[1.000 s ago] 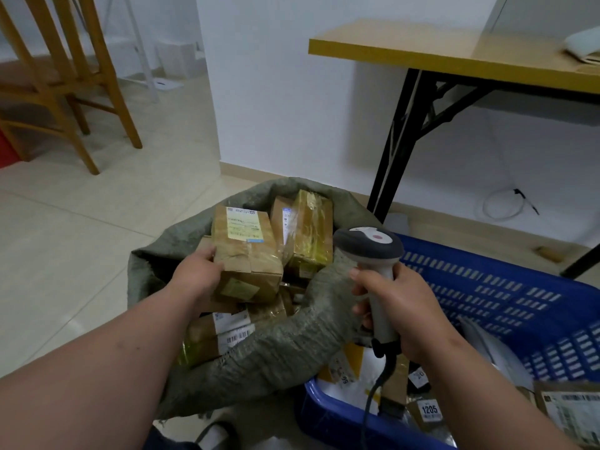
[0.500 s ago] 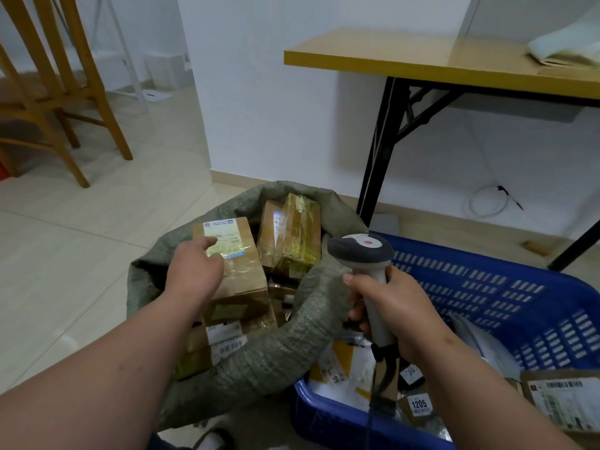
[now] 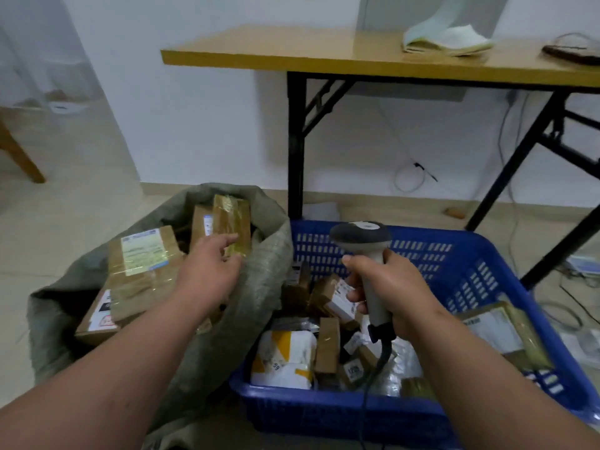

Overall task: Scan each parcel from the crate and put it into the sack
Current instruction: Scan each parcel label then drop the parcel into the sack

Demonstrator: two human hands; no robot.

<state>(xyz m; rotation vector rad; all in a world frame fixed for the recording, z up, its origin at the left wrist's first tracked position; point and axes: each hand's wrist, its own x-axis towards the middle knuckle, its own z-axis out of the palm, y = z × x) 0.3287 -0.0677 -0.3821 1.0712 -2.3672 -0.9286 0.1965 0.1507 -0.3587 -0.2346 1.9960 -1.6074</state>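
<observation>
blue plastic crate [image 3: 487,267] sits at the lower right of the frame, full of parcels, with a white and yellow parcel [image 3: 285,358] near its front edge. right hand [image 3: 393,293] is wrapped tight around the grey scanner [image 3: 365,241] and holds it above the crate. left hand [image 3: 207,271] hangs with loose fingers, holding nothing, over the green sack [image 3: 259,287] at the lower left, where a brown parcel [image 3: 143,271] with a white label lies on top.

Head-worn view, forward and down, close over sack [image 3: 259,287] and crate [image 3: 487,254]
</observation>
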